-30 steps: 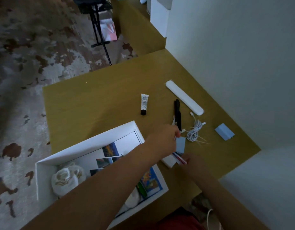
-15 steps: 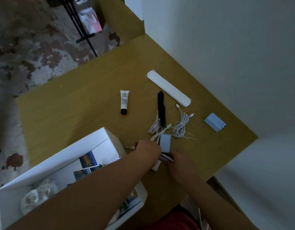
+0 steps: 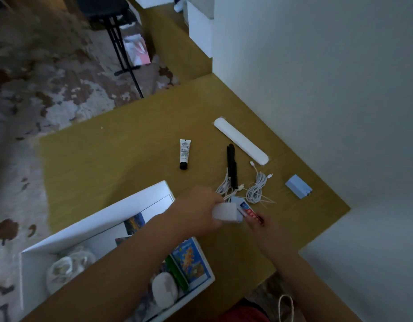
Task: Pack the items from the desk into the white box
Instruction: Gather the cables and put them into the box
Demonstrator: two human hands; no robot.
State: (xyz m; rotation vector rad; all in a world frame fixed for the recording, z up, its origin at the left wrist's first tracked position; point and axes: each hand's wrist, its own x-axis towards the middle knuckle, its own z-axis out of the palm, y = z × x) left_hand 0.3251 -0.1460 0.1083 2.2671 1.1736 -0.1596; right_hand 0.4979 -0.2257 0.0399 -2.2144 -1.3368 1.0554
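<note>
The open white box (image 3: 112,205) sits at the desk's near left with several things inside, among them a picture book (image 3: 189,259) and a pale rolled cloth (image 3: 61,268). Just right of the box my left hand (image 3: 201,212) grips a small white block (image 3: 225,212). My right hand (image 3: 266,228) holds a small red, white and blue packet (image 3: 248,211) against it. On the desk lie a white tube with a black cap (image 3: 184,154), a black stick-shaped item (image 3: 232,167), a long white case (image 3: 241,141), white cables (image 3: 255,189) and a pale blue charger (image 3: 298,189).
The olive desk (image 3: 119,154) meets a white wall (image 3: 317,89) on the right; its near edge runs beside my right forearm. Patterned carpet (image 3: 50,89) and a black stand (image 3: 122,49) are beyond the far edge. A white cabinet (image 3: 199,31) stands at the back.
My left hand has picked the small white block up off the desk beside the cables. My right hand stays at the packet. The camera view shifted.
</note>
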